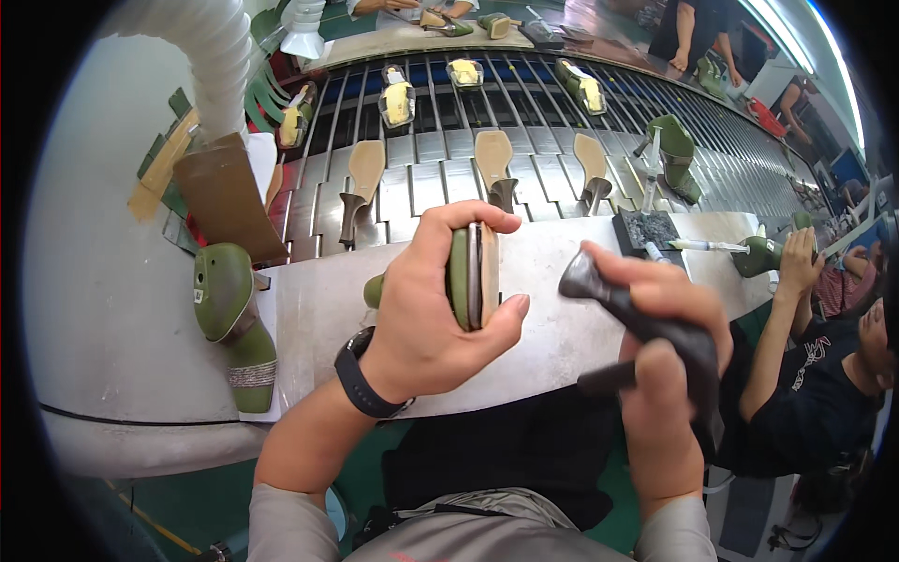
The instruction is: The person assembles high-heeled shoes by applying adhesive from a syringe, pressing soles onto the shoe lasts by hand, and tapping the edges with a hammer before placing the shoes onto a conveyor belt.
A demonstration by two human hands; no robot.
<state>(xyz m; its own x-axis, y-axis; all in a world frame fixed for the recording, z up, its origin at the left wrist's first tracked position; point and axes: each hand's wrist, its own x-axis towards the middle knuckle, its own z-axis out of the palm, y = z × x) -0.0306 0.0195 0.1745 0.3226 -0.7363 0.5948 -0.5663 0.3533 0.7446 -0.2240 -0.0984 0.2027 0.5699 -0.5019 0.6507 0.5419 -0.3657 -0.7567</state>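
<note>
My left hand is wrapped round a green shoe last with a dark shoe edge and a tan sole, its end facing right. The rest of it is hidden by the hand. To its right my right hand, blurred, grips a dark shoemaker's hammer with a flared, rounded face turned toward the last. A gap separates the hammer from the last. Both are above the pale worktable. Near my left forearm, another green last with a strap round it rests on the table.
Beyond the table runs a slatted metal conveyor bearing heeled tan soles and shoes with yellow padding. A black block holds syringes. At right, a co-worker's hands hold a green last. A white hose hangs upper left.
</note>
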